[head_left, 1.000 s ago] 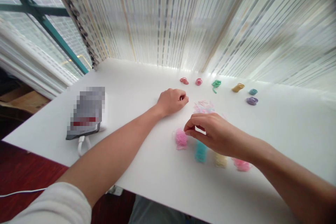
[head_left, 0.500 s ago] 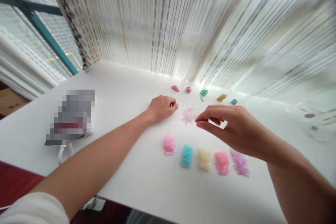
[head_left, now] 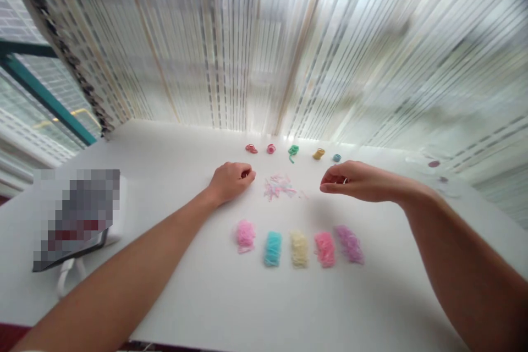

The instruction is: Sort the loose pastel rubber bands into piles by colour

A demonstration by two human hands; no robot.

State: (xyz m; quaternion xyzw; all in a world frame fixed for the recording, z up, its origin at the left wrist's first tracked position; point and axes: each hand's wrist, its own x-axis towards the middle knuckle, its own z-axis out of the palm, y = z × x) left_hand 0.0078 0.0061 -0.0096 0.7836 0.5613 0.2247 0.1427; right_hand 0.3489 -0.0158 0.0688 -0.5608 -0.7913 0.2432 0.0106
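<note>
The right hand (head_left: 350, 181) is held above the counter (head_left: 231, 308), its fingertips brought close to the thumb; whether a strand is pinched there cannot be told. The left hand (head_left: 233, 181) is curled loosely with its edge rested on the counter, and its inside is hidden. Between the two, a loose heap of pale pink and whitish strips (head_left: 278, 187) is found, with a few stray strands (head_left: 303, 195) just beside it, toward the right fingertips. It is judged that these thin pieces could be scattered if the heap were brushed by either hand, and that a single strand could be missed or dropped, being light and pale against white. Nearer the body, a row is noted: pink bundle (head_left: 246, 235), turquoise bundle (head_left: 273, 249), pale yellow bundle (head_left: 299, 249), coral bundle (head_left: 325, 249) and lilac bundle (head_left: 350, 243). Mixing of colours is considered possible, should a sleeve or forearm be dragged across them. Beyond the heap, five small coils (head_left: 293, 152) are set near the string curtain (head_left: 268, 38); these could be caught by its strands. At far left, a white cable (head_left: 68, 275) is seen close to the left forearm; snagging is judged possible.
</note>
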